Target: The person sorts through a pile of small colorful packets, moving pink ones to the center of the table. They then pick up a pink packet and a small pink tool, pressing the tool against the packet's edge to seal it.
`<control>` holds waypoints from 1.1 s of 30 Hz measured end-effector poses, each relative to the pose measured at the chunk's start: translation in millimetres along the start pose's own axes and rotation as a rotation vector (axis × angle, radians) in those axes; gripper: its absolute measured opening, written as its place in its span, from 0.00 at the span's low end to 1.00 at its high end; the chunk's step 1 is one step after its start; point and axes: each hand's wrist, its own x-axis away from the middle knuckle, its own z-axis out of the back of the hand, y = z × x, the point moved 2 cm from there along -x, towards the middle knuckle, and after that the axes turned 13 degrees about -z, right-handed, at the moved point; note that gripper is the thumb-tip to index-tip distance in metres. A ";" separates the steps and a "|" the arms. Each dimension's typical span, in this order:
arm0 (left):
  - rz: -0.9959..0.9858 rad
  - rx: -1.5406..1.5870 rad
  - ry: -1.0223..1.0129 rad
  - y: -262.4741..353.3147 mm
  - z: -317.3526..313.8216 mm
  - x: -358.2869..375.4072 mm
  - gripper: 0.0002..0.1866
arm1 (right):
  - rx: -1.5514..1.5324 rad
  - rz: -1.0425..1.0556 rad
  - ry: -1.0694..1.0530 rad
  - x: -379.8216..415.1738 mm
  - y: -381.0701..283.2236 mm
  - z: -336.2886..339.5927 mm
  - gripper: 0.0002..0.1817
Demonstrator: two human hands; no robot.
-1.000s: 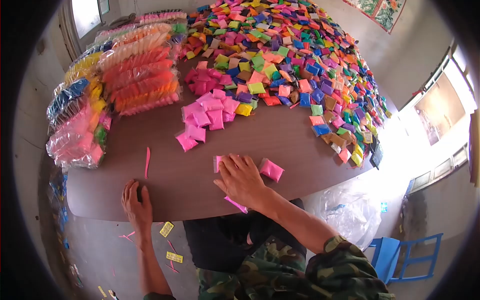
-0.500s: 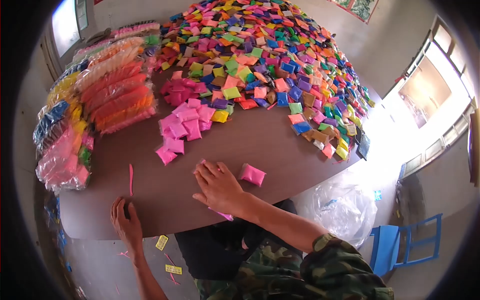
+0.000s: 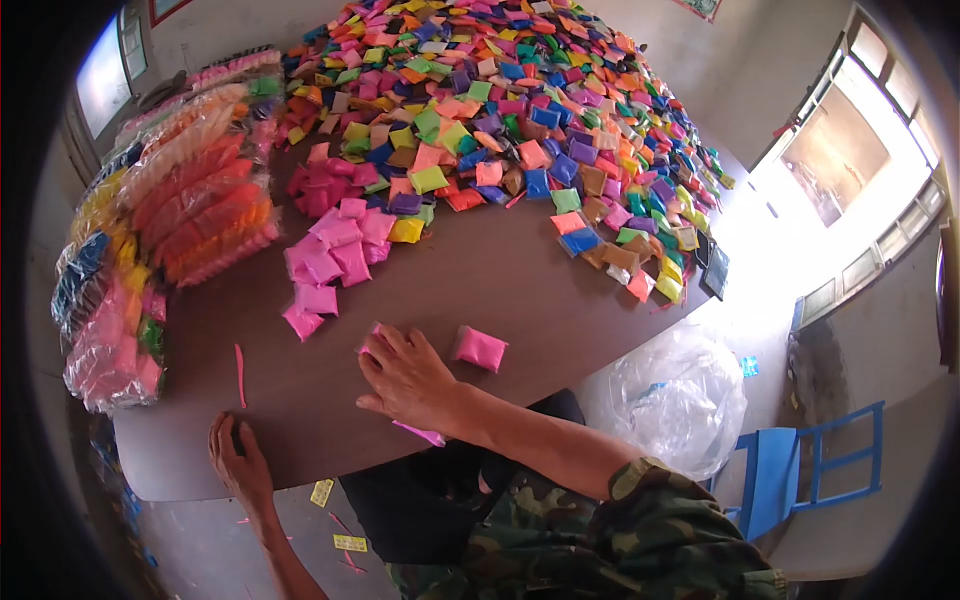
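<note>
My right hand (image 3: pixel 405 378) lies palm down on the brown table (image 3: pixel 520 270), over a pink packet that mostly hides beneath it, its edge showing at the fingertips. Just right of that hand lies one pink packet (image 3: pixel 481 348). Another pink packet (image 3: pixel 420 433) sticks out below the palm at the table's near edge. My left hand (image 3: pixel 238 455) rests at the near left edge with fingers apart and nothing in it. Above it is a thin pink strip (image 3: pixel 240 375). A group of pink packets (image 3: pixel 338 250) lies farther up.
A large heap of multicoloured packets (image 3: pixel 500 100) covers the far side. Clear bags of coloured packets (image 3: pixel 200 190) are stacked at the left. A clear plastic bag (image 3: pixel 685 400) and a blue chair (image 3: pixel 775 480) stand beyond the right edge.
The whole view has shifted, so the table items appear farther left. Both hands keep nearly the same places on the table, the right still over the packet.
</note>
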 end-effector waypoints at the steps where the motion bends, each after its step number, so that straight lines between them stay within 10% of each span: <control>1: -0.002 -0.004 0.001 -0.6 -0.5 0.1 0.16 | -0.019 0.001 0.013 0.4 1.6 -1.8 0.36; 33: -0.006 0.011 0.018 7.4 4.0 -1.1 0.17 | -0.282 -0.010 0.030 16.5 30.4 28.4 0.43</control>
